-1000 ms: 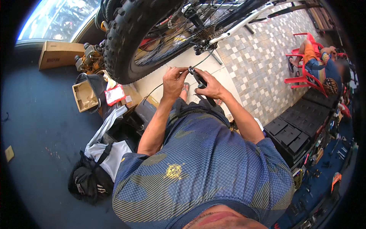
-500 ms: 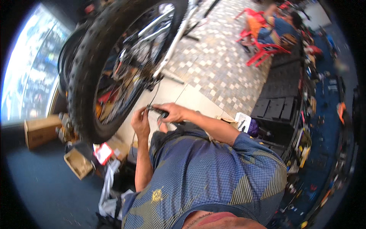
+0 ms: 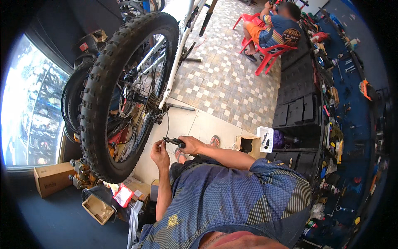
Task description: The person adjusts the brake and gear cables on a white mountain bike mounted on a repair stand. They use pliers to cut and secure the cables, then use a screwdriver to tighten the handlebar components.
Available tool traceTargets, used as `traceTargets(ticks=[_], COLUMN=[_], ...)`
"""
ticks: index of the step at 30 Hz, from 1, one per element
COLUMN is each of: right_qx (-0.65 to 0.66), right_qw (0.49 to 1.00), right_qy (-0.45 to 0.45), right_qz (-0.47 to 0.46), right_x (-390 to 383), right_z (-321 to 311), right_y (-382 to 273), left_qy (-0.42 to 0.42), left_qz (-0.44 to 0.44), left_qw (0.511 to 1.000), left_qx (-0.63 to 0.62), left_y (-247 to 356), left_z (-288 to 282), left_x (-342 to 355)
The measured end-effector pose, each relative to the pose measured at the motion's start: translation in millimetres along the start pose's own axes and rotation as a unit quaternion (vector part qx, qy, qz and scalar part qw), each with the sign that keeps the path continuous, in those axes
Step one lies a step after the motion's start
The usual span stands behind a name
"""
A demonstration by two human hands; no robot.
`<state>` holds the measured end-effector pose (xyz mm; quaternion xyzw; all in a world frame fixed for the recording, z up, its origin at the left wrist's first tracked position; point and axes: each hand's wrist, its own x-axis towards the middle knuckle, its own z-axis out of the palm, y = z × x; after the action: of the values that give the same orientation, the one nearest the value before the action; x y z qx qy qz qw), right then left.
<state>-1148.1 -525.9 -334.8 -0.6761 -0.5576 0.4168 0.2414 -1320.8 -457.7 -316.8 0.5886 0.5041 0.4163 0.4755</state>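
A white bicycle frame [image 3: 179,50] with a fat knobby rear tyre [image 3: 108,87] stands in front of me, its cassette and derailleur [image 3: 156,108] at the wheel's centre. A thin cable [image 3: 167,124] hangs from the derailleur down to my hands. My right hand [image 3: 191,145] is closed on a black-handled tool [image 3: 175,141] whose tip meets the cable end. My left hand [image 3: 159,152] pinches the cable just below the tool. My sandalled feet [image 3: 180,154] rest on the floor under my hands.
Cardboard boxes [image 3: 53,178] and small parts lie on the floor at the lower left. A small open box [image 3: 250,145] sits to my right by black storage crates [image 3: 298,112]. Another person sits on a red plastic chair [image 3: 271,52] at the back. Tools hang on the blue wall [image 3: 352,103].
The view has swung and tilted, so the wheel now stands upright at the left. My hands stay together on the cable and tool, now lower and nearer my knees.
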Motion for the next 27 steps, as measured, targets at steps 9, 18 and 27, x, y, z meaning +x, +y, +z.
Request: traceTargets(ticks=[9,18,27], right_qx=[-0.019,-0.162,-0.114], right_qw=[0.998,0.964,0.911], right_qy=[0.04,-0.058,-0.041], right_qz=[0.041,0.203,0.395], right_x=[5.5,-17.6,-144.3], right_z=[0.4,-22.6,-16.2], right_y=[-6.0,60.1,111.4], left_qy=[-0.018,-0.173,-0.308], left_qz=[0.035,0.056,-0.093], left_qw=[0.999,0.962,0.792], left_qx=[-0.002,0.206,0.519], left_y=[-10.1,-42.7,-162.4], left_z=[-0.7,-41.9,-131.5], left_x=[12.4,9.3,3.2])
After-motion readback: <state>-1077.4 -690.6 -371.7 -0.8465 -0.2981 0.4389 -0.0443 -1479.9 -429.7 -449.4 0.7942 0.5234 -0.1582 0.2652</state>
